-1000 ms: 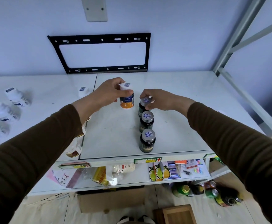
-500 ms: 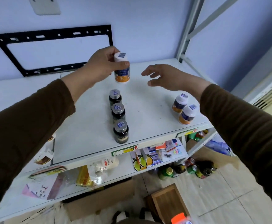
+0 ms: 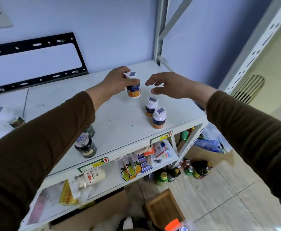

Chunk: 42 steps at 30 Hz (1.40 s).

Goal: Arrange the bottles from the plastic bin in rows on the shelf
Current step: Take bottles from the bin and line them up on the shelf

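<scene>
Two white-capped plastic bottles with orange-and-navy labels are stood upright on the white metal shelf (image 3: 119, 117), touching each other near its front right edge: the nearer one (image 3: 159, 119) at the edge, the farther one (image 3: 150, 106) just behind it. A third bottle of the same kind (image 3: 133, 85) is gripped by the left hand (image 3: 118, 81), whose fingers (image 3: 135, 81) are curled round its upper body; this bottle is seen just behind the pair and slightly tilted, and whether its base touches the shelf cannot be told. The right hand (image 3: 171, 85) is held above the shelf, just behind the pair and beside the gripped bottle, with its fingers spread apart and slightly bent, holding nothing. Well to the left of the pair, a dark glass jar with a silver lid (image 3: 85, 146) is stood near the shelf's front edge, and another dark jar (image 3: 90, 130) behind it is largely hidden by the left brown sleeve (image 3: 36, 147). A black metal wall bracket (image 3: 36, 64) is mounted behind the shelf.
</scene>
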### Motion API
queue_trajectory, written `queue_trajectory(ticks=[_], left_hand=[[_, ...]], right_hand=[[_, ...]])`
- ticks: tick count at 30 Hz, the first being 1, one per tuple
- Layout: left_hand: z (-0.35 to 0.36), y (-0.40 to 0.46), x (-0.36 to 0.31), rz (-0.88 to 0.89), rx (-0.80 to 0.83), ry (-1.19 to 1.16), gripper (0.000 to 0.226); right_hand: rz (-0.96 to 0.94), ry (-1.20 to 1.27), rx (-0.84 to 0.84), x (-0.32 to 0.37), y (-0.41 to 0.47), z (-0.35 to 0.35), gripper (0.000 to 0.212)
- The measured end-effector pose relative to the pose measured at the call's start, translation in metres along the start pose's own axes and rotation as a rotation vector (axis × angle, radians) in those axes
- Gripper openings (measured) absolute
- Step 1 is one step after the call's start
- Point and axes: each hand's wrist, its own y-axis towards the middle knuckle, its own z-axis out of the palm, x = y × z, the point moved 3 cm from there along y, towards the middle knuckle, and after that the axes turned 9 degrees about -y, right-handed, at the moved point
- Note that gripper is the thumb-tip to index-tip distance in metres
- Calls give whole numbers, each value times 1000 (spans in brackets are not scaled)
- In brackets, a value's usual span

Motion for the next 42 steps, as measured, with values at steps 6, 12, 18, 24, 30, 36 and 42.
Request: queue_trajectory(ticks=[6, 12, 18, 24, 30, 36, 42], left_hand=[[36, 28, 22, -62, 66, 89, 35], [48, 49, 44, -62, 86, 133, 42], [57, 60, 54, -50, 81, 145, 42], [66, 59, 54, -13, 22, 220, 46], [64, 50, 51, -7, 15, 249, 62], [24, 18, 34, 100, -25, 374, 66], [-17, -62, 13, 245, -37, 497, 59]], right_hand=[[40, -10, -33, -24, -12, -8, 29], [83, 4, -25, -35, -11, -2, 27], [96, 6, -18, -38, -6, 7, 27], [99, 8, -5, -37, 1, 13, 27], [87, -48, -34, -38, -2, 8, 27], [55, -133, -136, -27, -11, -1, 34], [-7, -200, -207, 6, -39, 9, 41]])
